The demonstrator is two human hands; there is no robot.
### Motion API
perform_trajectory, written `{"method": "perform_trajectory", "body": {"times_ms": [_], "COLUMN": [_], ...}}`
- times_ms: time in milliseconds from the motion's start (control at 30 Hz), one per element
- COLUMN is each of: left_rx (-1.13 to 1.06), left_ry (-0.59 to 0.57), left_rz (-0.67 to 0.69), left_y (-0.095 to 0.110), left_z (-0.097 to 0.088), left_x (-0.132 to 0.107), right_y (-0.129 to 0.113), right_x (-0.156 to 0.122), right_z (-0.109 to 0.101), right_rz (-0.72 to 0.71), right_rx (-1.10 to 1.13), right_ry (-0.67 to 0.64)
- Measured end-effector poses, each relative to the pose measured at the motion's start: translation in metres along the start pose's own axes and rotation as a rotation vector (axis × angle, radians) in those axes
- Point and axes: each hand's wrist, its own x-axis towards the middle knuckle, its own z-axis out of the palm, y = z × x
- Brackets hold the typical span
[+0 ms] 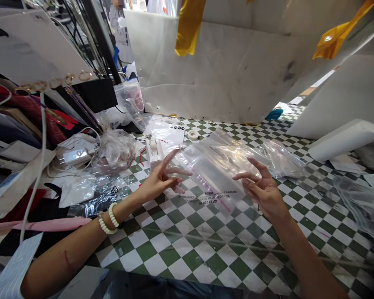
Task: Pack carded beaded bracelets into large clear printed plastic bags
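Forearms (pixel 65 257) reach across a checkered worktop (pixel 187 257). Left hand (pixel 158 180) and right hand (pixel 264 191) stand open, grasping nothing, either side of a clear plastic bag (pixel 215 170) lying flat; it could slide away if brushed unevenly.

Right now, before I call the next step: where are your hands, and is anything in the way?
Left hand and right hand open, at either edge of clear plastic bag; contact unclear. White tape dispenser just beyond left hand.
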Motion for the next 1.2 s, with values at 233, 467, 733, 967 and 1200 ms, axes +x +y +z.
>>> {"method": "perform_trajectory", "body": {"times_ms": [233,467,733,967,1200], "left_rx": [0.074,0.737,1.943,1.912,1.733], "left_ry": [0.214,0.413,0.058,-0.206,-0.523], "left_rz": [0.024,0.228,0.708,0.771,0.634], "left_y": [-0.007,-0.015,0.024,0.028,0.015], "left_z": [-0.001,0.000,0.020,0.032,0.085], "left_x": [0.002,-0.001,-0.017,-0.018,-0.027], "right_y": [0.002,0.015,0.008,-0.043,-0.028], "right_x": [0.002,0.005,0.006,-0.058,-0.153], "right_z": [0.000,-0.003,-0.007,-0.014,0.061], "right_rz": [0.006,-0.046,-0.314,-0.362,-0.460], "right_rx": [-0.156,-0.287,-0.591,-0.494,-0.594], "right_ry": [0.144,0.321,0.517,0.619,0.252]}}
